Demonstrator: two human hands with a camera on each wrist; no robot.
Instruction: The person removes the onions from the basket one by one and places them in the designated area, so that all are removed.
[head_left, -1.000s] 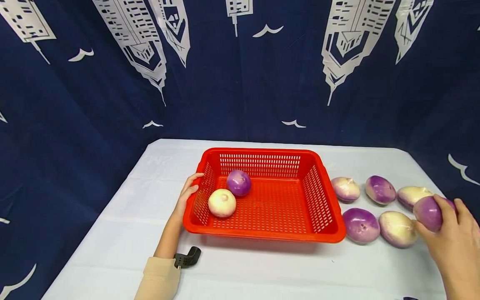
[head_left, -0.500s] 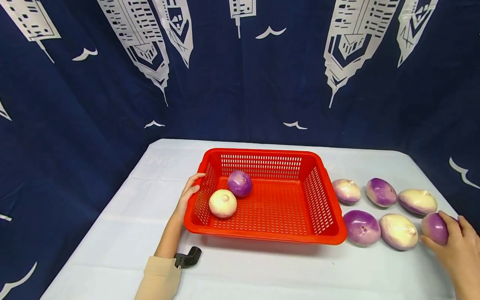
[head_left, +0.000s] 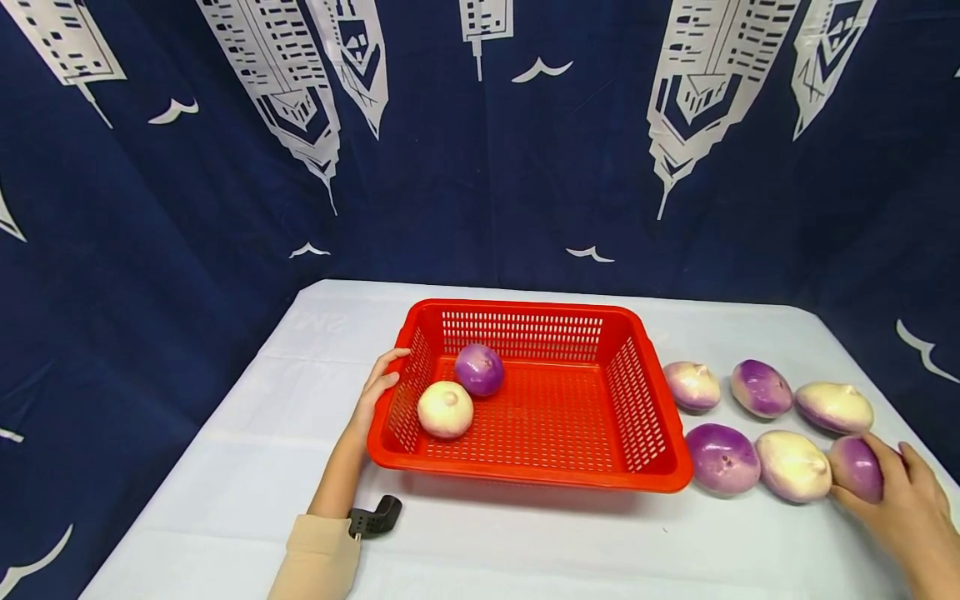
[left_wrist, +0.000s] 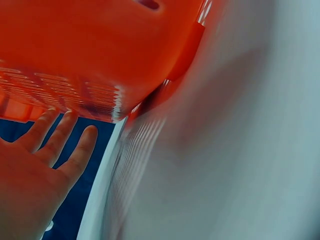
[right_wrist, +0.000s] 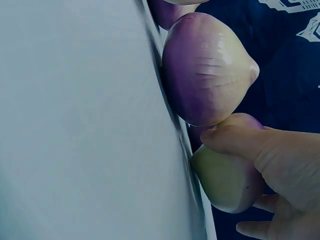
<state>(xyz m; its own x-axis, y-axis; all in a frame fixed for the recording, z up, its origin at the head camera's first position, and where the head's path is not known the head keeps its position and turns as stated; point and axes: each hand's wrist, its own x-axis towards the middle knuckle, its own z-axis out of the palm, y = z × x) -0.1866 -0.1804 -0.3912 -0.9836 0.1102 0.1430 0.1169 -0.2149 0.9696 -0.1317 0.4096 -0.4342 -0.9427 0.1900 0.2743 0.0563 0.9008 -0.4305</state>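
A purple-and-white turnip sits at the right end of the front row, in the grip of my right hand. It is close beside a pale turnip. The right wrist view shows the thumb across the held turnip, its pale side towards the camera. Against the left side of a red plastic basket, my left hand rests with its fingers extended. In the left wrist view these fingers lie nearly straight along the basket's slotted wall.
Inside the basket are a purple turnip and a pale turnip. Right of it, another purple turnip lies in front, with more turnips in a row behind. A white cloth covers the table; a dark blue curtain hangs behind.
My right hand has brought its turnip down from in front of the back row to the end of the front row, then slightly left towards the pale one. The left hand stays put.
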